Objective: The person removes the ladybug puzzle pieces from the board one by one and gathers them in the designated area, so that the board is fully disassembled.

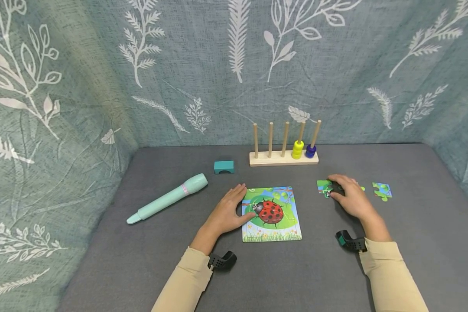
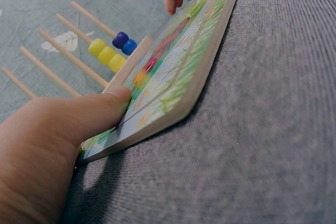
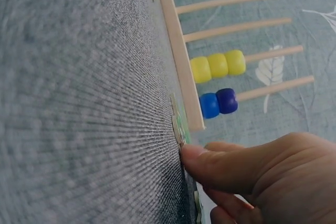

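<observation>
A square ladybug puzzle board point(image 1: 271, 216) lies flat on the grey table. My left hand point(image 1: 228, 212) rests at its left edge, fingers extended along the side and thumb lying on the picture. In the left wrist view that thumb point(image 2: 102, 111) lies over the board's edge. To the right of the board, my right hand point(image 1: 350, 196) pinches a green puzzle piece point(image 1: 322, 186) between thumb and fingers, low at the table; part of the piece is hidden. A second puzzle piece point(image 1: 362, 188) is mostly covered by this hand. A blue-green puzzle piece point(image 1: 382, 190) lies farther right.
Behind the board stands a wooden peg rack point(image 1: 282, 160) with yellow beads point(image 1: 297, 149) and blue beads point(image 1: 310, 151). At the left are a mint-coloured microphone-shaped toy point(image 1: 167, 198) and a teal arch block point(image 1: 224, 167). A patterned cloth point(image 1: 210, 56) hangs behind the table.
</observation>
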{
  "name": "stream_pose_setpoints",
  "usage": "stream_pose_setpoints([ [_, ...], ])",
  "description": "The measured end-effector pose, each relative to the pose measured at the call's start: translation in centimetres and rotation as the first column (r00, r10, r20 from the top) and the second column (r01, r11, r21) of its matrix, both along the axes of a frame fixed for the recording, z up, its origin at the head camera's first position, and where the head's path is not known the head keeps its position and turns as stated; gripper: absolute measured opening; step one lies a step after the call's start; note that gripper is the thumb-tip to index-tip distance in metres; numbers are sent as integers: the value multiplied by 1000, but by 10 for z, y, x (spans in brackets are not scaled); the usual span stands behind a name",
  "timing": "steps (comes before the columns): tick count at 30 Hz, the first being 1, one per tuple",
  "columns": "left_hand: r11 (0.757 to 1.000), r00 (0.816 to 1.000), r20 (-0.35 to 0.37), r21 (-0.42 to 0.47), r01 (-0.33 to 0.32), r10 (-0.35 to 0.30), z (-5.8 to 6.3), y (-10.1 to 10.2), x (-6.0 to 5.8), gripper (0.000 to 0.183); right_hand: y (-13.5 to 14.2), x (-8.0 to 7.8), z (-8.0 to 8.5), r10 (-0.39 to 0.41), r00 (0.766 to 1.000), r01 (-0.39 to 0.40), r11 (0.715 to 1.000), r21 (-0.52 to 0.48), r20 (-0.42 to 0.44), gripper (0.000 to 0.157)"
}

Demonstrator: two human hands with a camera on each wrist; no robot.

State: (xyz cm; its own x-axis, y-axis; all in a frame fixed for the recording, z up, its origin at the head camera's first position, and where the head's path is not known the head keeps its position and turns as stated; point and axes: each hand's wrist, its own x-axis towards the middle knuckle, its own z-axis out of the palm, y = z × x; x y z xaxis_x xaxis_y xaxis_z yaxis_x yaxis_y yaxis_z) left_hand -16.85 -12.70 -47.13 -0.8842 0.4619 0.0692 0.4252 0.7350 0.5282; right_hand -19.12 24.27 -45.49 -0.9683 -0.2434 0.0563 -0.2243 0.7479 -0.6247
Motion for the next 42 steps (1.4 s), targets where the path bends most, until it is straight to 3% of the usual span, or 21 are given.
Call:
stream_pose_setpoints([
  [14, 1000, 1000, -14, 8, 1, 0, 1, 0, 2, 79, -11, 6, 13, -27, 999, 28, 998, -64, 21, 55],
  [32, 998, 998, -49, 43, 34, -32, 0, -1, 3, 76, -58, 27, 13, 138, 990, -139, 981, -139, -16, 54],
  [42, 996, 996, -73, 76, 56, -51, 0, -1, 5, 72, -82, 39, 3, 226, 974, -223, 961, -163, 0, 52],
])
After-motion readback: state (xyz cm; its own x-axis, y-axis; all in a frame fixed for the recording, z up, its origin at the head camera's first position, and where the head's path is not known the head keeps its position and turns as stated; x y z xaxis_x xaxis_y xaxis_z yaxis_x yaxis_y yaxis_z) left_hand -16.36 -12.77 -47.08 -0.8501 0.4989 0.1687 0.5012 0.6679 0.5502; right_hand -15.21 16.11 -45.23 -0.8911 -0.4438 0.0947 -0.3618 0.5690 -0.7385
